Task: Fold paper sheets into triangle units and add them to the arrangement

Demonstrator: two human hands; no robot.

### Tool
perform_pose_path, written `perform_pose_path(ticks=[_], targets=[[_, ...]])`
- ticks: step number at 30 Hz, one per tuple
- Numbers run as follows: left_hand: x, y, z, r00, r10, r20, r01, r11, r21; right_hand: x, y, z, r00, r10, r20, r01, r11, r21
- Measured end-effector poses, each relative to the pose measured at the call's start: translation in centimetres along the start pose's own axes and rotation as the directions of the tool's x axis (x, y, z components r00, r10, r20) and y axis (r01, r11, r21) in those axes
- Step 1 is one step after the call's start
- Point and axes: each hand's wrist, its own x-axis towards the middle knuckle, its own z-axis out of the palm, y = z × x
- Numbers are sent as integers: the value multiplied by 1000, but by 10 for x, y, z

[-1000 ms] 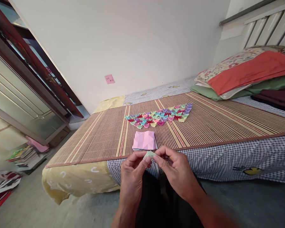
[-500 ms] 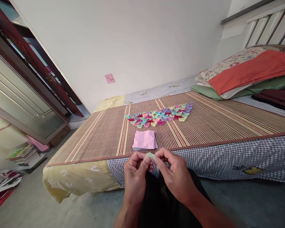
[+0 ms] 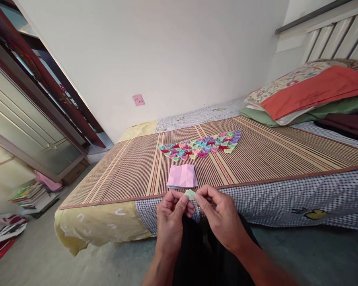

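Note:
A small pale green folded paper [image 3: 190, 194] is pinched between both hands at the bed's front edge. My left hand [image 3: 170, 216] grips its left side between thumb and fingers. On its right side, my right hand [image 3: 220, 214] has thumb and forefinger closed. Just beyond the hands lies a stack of creased paper squares [image 3: 181, 176], pink on top. Farther back, several small folded paper pieces [image 3: 201, 147] in many colours lie in close rows on the striped mat [image 3: 125, 171].
Pillows with a red-orange cover [image 3: 313, 93] and dark folded cloth [image 3: 349, 124] lie at the bed's right. A pink note [image 3: 138, 99] is on the wall. Books [image 3: 32, 195] are piled on the floor at left, near a sliding door [image 3: 30, 119].
The pale green paper now shows more of its face between the fingertips. Both hands have shifted only slightly.

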Motion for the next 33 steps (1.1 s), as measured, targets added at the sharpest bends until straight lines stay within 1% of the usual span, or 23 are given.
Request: perform_pose_path(ticks=[4, 7, 9, 13, 16, 18, 20, 23, 25, 29, 33], targets=[[0, 3, 1, 998, -44, 34, 45, 999, -21, 0, -1, -4, 1000, 18, 10, -18, 999, -42], [0, 8, -1, 998, -48, 40, 50, 998, -43, 1, -2, -9, 998, 40, 40, -37, 997, -67], [0, 13, -2, 997, -53, 63, 56, 997, -44, 2, -4, -12, 997, 51, 56, -47, 996, -73], [1, 20, -4, 989, -86, 121, 96, 992, -78, 3, -9, -17, 991, 98, 88, -94, 994, -46], [3, 22, -3, 979, -121, 162, 135, 988, -75, 2, -12, -19, 988, 112, 105, -112, 994, -3], [3, 21, -2, 977, -139, 161, 149, 988, -48, 1, -13, -20, 989, 109, 105, -110, 994, 6], [3, 21, 1, 983, -135, 125, 137, 990, -12, -1, -12, -21, 991, 100, 93, -98, 995, -20], [1, 21, 5, 991, -116, 72, 112, 992, 59, -1, -10, -21, 995, 59, 80, -52, 995, -89], [-1, 20, 6, 993, -99, 58, 93, 990, 106, 0, -8, -20, 999, -9, 51, 16, 990, -142], [-3, 19, 6, 995, -76, 70, 60, 977, 206, 2, -3, -18, 983, -183, 10, 181, 959, -217], [-4, 16, 6, 996, -43, 74, 21, 961, 276, 2, 1, -12, 967, -253, 25, 252, 944, -214]])
